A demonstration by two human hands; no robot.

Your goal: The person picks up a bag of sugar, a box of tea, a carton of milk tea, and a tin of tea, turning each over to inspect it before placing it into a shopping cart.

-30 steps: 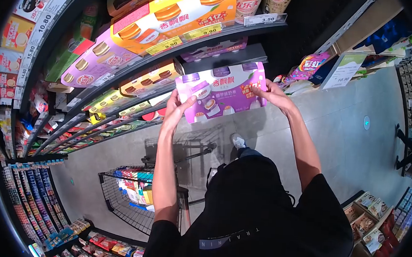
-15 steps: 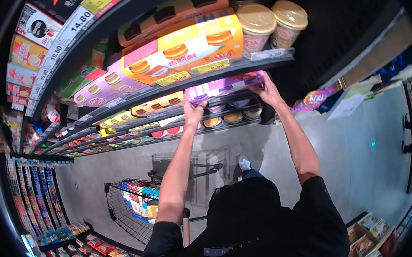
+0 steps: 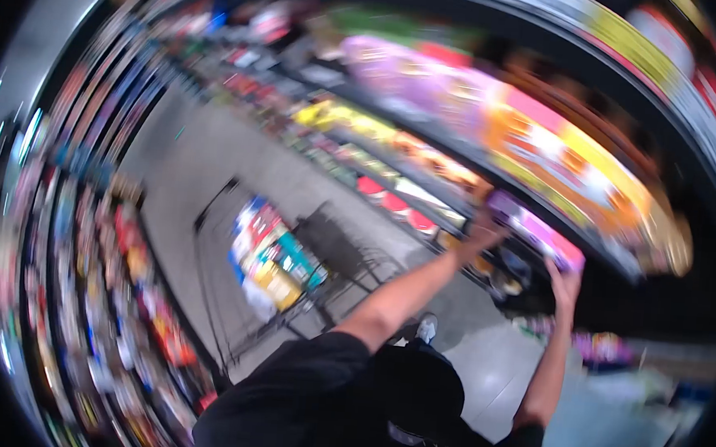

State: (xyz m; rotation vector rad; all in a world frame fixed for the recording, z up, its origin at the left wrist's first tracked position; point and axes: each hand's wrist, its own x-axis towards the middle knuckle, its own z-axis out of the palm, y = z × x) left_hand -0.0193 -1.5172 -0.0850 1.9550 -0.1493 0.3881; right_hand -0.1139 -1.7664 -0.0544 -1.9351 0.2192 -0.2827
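Frame heavily motion-blurred. Both arms raised to the shelf (image 3: pixel 621 267). Purple pack (image 3: pixel 536 233) sits at the shelf's front edge, under the orange packs (image 3: pixel 562 159). Left hand (image 3: pixel 483 232) is at the pack's left end, right hand (image 3: pixel 564 281) at its right end, both touching it. Grip on either hand: cannot tell through the blur whether fingers are closed on the pack or just pressed against it. Cart (image 3: pixel 276 263) stands on the floor below, full of goods.

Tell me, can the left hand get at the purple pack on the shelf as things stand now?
Probably yes. The left hand already seems to touch one end of the purple pack, and the right hand is at the other end. Nothing stands between them, though the picture is blurred.
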